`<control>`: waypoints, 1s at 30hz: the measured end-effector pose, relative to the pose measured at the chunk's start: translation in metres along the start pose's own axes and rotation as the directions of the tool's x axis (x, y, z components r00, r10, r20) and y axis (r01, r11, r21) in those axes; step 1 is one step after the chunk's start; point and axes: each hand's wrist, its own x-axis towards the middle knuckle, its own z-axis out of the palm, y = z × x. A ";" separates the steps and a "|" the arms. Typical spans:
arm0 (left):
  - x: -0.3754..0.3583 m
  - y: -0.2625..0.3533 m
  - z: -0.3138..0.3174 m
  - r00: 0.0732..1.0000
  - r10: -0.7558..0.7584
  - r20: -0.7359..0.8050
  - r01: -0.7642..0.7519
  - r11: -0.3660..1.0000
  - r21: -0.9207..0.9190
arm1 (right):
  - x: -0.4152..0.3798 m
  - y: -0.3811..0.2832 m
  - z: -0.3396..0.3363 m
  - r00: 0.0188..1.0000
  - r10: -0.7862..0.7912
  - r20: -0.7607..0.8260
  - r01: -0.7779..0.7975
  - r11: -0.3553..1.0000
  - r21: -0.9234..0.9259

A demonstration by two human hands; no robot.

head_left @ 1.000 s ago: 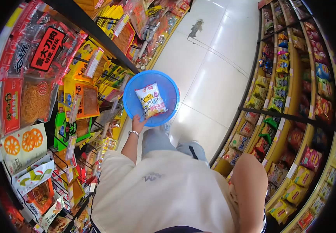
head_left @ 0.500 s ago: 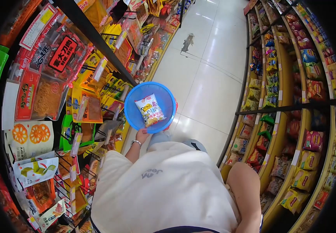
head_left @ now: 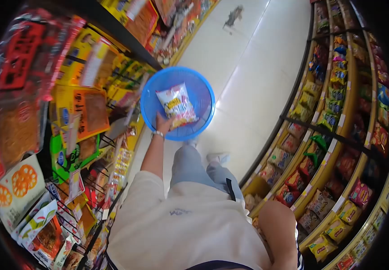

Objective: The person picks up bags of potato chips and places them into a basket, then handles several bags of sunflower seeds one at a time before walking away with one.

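While you walk the aisle, the head view shows your left hand (head_left: 162, 123) gripping the near rim of the blue basket (head_left: 201, 96), fingers (head_left: 165, 120) curled over the edge and clenched on it. A snack bag (head_left: 176, 105) lies flat inside the basket, just beyond the fingers and partly touching them. Your right hand is out of view; only the right forearm (head_left: 277, 234) shows low in the frame, so its state cannot be told.

Judgement: the bag looks light, air-puffed and crinkly, its contents likely brittle; take it by a sealed edge rather than squeezing the middle. The basket looks like light, stiff plastic mesh; held at one rim point it may tip, so keep it level.

To the left of the fingers: hanging snack packets (head_left: 86, 108). To the right: shelves of chip bags (head_left: 333, 94).
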 end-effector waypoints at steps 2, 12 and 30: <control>0.021 0.007 0.009 1.000 0.020 -0.021 -0.021 1.000 -0.014 | -0.022 0.008 -0.009 0.997 0.031 -0.072 -0.030 0.999 0.017; 0.044 0.003 0.027 0.986 -0.060 0.154 0.118 0.907 -0.404 | -0.052 -0.001 -0.020 0.975 0.130 -0.180 -0.147 0.986 -0.080; -0.161 0.215 0.150 0.574 0.400 0.715 -0.256 0.917 -0.308 | 0.061 -0.177 0.164 0.979 0.201 0.012 -0.074 0.412 -0.908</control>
